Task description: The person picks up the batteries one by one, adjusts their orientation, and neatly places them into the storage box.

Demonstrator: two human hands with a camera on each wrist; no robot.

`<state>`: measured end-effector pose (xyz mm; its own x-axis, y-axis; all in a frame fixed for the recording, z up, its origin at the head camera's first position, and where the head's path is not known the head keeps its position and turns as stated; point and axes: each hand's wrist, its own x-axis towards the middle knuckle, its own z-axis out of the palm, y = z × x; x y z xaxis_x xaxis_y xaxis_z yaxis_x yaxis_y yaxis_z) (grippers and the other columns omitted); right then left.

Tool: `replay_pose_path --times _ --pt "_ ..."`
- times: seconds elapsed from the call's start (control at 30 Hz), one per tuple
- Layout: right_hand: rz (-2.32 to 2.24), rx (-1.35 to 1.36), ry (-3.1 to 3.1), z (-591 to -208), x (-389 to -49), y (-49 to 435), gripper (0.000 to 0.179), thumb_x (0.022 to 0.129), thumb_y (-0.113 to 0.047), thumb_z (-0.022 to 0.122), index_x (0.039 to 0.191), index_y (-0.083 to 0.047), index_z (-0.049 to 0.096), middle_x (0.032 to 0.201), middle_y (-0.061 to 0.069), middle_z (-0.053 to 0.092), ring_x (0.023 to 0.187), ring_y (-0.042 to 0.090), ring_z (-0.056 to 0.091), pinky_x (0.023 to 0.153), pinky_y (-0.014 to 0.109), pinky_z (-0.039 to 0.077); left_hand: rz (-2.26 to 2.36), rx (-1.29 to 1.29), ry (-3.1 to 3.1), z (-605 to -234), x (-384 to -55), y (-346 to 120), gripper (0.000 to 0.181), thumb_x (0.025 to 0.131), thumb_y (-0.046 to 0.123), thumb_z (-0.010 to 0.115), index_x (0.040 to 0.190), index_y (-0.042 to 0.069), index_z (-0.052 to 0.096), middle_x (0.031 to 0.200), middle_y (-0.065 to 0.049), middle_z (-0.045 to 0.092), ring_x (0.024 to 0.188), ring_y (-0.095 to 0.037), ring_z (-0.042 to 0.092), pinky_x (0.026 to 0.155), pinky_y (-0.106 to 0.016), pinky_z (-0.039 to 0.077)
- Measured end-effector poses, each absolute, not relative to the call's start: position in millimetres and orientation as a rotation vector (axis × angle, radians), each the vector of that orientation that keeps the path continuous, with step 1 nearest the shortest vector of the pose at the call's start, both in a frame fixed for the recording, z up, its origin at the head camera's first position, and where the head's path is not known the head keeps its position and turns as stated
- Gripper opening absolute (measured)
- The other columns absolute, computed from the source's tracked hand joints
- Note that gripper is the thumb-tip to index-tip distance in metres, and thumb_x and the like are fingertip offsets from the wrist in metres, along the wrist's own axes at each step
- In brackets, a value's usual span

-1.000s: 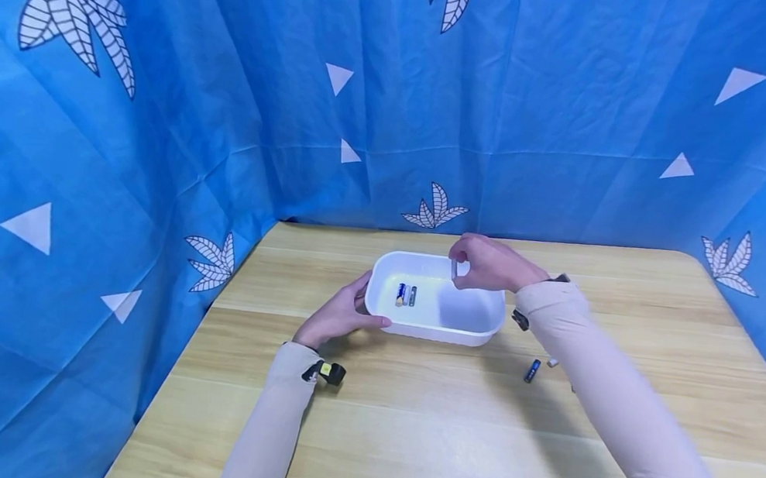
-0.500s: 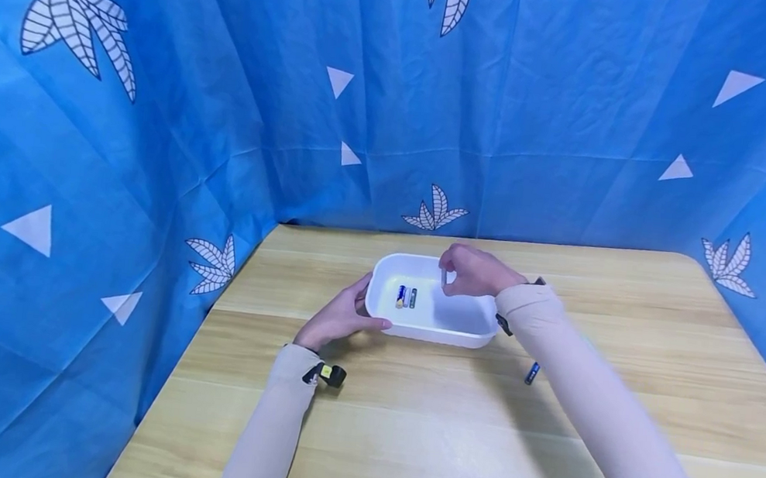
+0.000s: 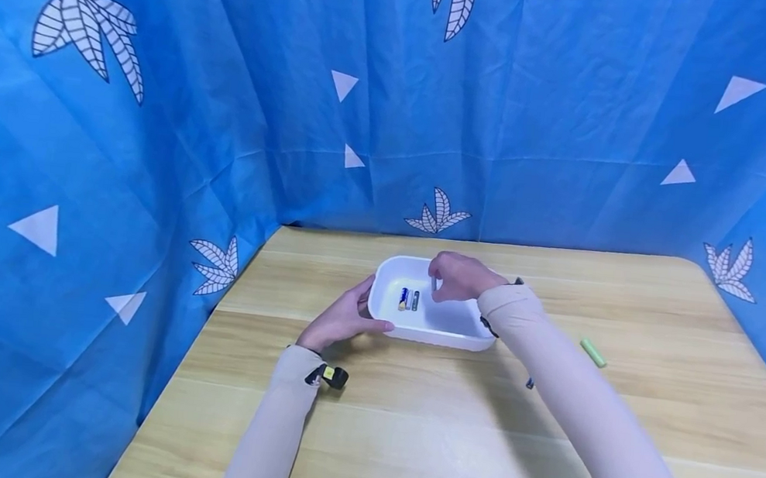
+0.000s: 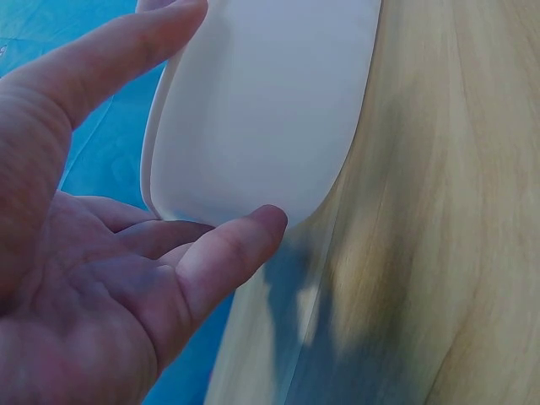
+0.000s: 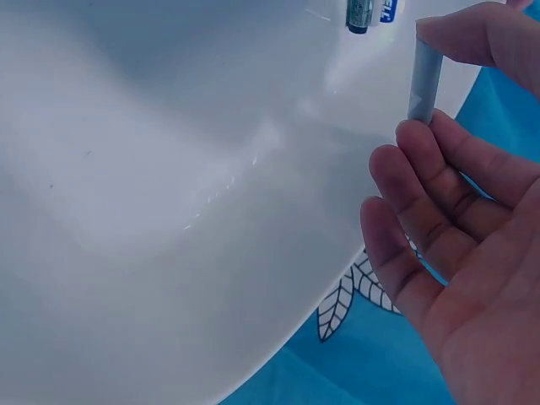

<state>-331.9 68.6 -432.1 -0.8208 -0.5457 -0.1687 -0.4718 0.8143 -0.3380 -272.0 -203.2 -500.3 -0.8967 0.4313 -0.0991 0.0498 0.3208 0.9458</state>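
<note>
A white plastic box point(image 3: 439, 338) with rounded corners stands on the table. My left hand point(image 3: 339, 318) holds its left end, the thumb along the near wall and the other fingers at the far side; the left wrist view shows the thumb tip at the box edge. Over the inside of the box, my right hand point(image 3: 461, 277) pinches a pale grey-white battery point(image 5: 425, 80) upright between thumb and fingertips. On the box floor, left of this hand, lie a blue-and-gold battery point(image 3: 403, 299), a whitish one and a dark green one point(image 3: 415, 301) side by side.
A light green cylinder point(image 3: 593, 353) lies on the wooden table point(image 3: 404, 436) right of the right forearm. The end of a blue battery point(image 3: 530, 383) peeks out beside the sleeve, which hides the rest. A blue patterned curtain point(image 3: 543, 116) hangs behind and at the left.
My right hand has moved left and slightly lower over the box with the battery. The forearm's shift uncovers the light green cylinder and covers most of the blue battery. My left hand stays at the box.
</note>
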Motion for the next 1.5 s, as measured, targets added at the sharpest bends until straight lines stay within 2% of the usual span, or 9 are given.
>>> replay_pose_path --times 0.13,0.33,0.6,0.9,1.13,1.37,1.5 --pt "-0.384 -0.767 2.731 -436 -334 62 0.047 0.083 -0.021 0.078 0.126 -0.003 0.070 0.116 0.010 0.071 0.107 0.026 0.064 0.100 0.045 0.057 1.599 0.439 2.266 -502 -271 -203 0.120 0.073 0.037 0.095 0.167 0.027 0.020 0.163 -0.004 0.045 0.150 -0.026 0.047 0.120 -0.045 0.045" --pt "-0.371 -0.712 2.705 -442 -335 52 0.044 0.083 -0.019 0.078 0.124 -0.005 0.069 0.114 0.008 0.070 0.099 0.023 0.063 0.092 0.040 0.058 1.591 0.479 2.280 -500 -268 -203 0.119 0.074 0.038 0.094 0.167 0.025 0.020 0.164 -0.006 0.044 0.151 -0.028 0.045 0.124 -0.050 0.040" --pt "-0.320 -0.647 2.692 -446 -330 43 0.045 0.086 -0.019 0.078 0.129 -0.009 0.067 0.124 0.008 0.070 0.104 0.023 0.063 0.103 0.042 0.056 1.596 0.495 2.288 -497 -266 -203 0.118 0.075 0.035 0.094 0.167 0.025 0.019 0.162 -0.005 0.047 0.151 -0.026 0.045 0.125 -0.050 0.038" --pt "-0.267 -0.722 2.716 -453 -331 40 0.032 0.083 -0.014 0.080 0.113 -0.009 0.070 0.103 0.003 0.069 0.088 0.019 0.060 0.087 0.032 0.056 1.610 0.542 2.266 -499 -269 -201 0.118 0.078 0.028 0.092 0.167 0.020 0.016 0.163 -0.010 0.044 0.151 -0.028 0.045 0.124 -0.048 0.039" --pt "-0.237 -0.699 2.718 -460 -336 37 0.027 0.082 -0.011 0.080 0.107 -0.010 0.071 0.097 0.003 0.070 0.085 0.019 0.062 0.079 0.029 0.056 1.595 0.511 2.293 -500 -270 -200 0.117 0.078 0.031 0.093 0.167 0.022 0.017 0.164 -0.007 0.043 0.152 -0.028 0.043 0.125 -0.050 0.037" --pt "-0.237 -0.702 2.725 -463 -338 36 0.023 0.080 -0.011 0.079 0.101 -0.011 0.069 0.094 0.003 0.068 0.083 0.019 0.060 0.078 0.029 0.055 1.601 0.519 2.290 -500 -271 -200 0.116 0.078 0.029 0.092 0.167 0.021 0.018 0.166 -0.007 0.041 0.153 -0.029 0.041 0.127 -0.051 0.035" --pt "-0.242 -0.699 2.719 -464 -339 35 0.017 0.079 -0.010 0.078 0.094 -0.013 0.069 0.087 0.003 0.067 0.077 0.018 0.059 0.070 0.028 0.052 1.600 0.515 2.287 -500 -271 -201 0.117 0.078 0.029 0.092 0.167 0.021 0.017 0.166 -0.007 0.041 0.153 -0.029 0.041 0.127 -0.051 0.034"
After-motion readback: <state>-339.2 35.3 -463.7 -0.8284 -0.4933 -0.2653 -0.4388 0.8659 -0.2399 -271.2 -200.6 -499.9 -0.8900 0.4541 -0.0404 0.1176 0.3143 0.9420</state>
